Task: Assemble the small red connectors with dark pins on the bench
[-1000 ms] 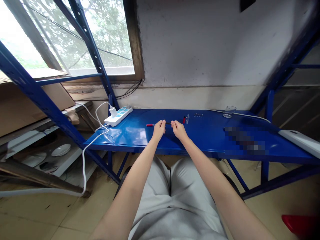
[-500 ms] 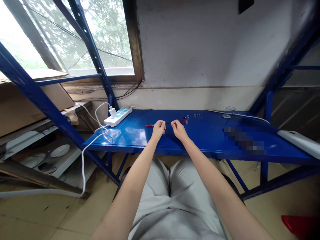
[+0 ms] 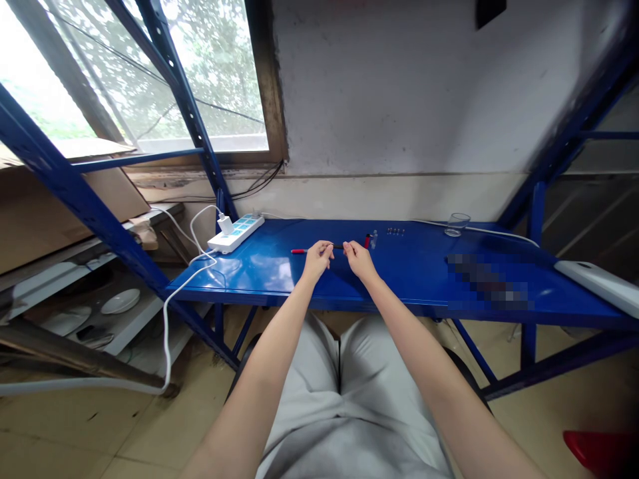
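Note:
Both hands are close together above the blue table (image 3: 409,266), fingers pinched. Between my left hand (image 3: 317,256) and my right hand (image 3: 357,256) runs a thin black pen-like rod (image 3: 338,246), gripped at both ends. A red-ended pen (image 3: 298,251) sticks out left of my left hand; the hand hides its other end, so I cannot tell whether it is held or lies on the table. Just beyond my right hand are a small red and black piece (image 3: 367,241) and a small clear piece (image 3: 374,238). Several tiny metallic parts (image 3: 395,231) lie in a row farther right.
A white power strip (image 3: 237,233) with a plug and white cable sits at the table's left. Toward the right stand a clear glass (image 3: 456,225), a blurred-out dark object (image 3: 489,279) and a white device (image 3: 599,283). Blue frame posts (image 3: 184,106) rise at both ends.
My fingers have shifted slightly on the black rod, and a bit more of it shows between the hands. The things on the table have not moved.

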The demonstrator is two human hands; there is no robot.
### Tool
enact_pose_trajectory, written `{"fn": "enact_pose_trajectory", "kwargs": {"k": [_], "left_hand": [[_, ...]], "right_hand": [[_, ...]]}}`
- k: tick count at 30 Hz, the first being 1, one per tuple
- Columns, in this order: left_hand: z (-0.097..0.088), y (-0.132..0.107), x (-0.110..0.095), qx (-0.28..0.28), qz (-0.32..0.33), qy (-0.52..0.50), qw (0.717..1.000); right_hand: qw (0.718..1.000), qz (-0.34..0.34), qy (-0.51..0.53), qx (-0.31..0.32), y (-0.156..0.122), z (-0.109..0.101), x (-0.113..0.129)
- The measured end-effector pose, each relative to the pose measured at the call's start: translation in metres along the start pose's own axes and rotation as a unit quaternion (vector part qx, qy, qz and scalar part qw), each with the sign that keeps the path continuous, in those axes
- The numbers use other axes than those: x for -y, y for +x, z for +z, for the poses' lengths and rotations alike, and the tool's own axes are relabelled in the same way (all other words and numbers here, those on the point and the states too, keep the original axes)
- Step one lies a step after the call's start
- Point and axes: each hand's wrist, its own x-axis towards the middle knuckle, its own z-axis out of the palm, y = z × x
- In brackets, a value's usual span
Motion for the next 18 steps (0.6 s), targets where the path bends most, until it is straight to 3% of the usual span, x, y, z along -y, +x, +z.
{"fn": "enact_pose_trajectory", "kwargs": {"k": [18], "left_hand": [[0.003,-0.002,-0.002,-0.047,-0.028,0.038,0.998]], "right_hand": [[1.0,-0.025,-0.012,-0.008,-0.003,0.0,0.01]]}}
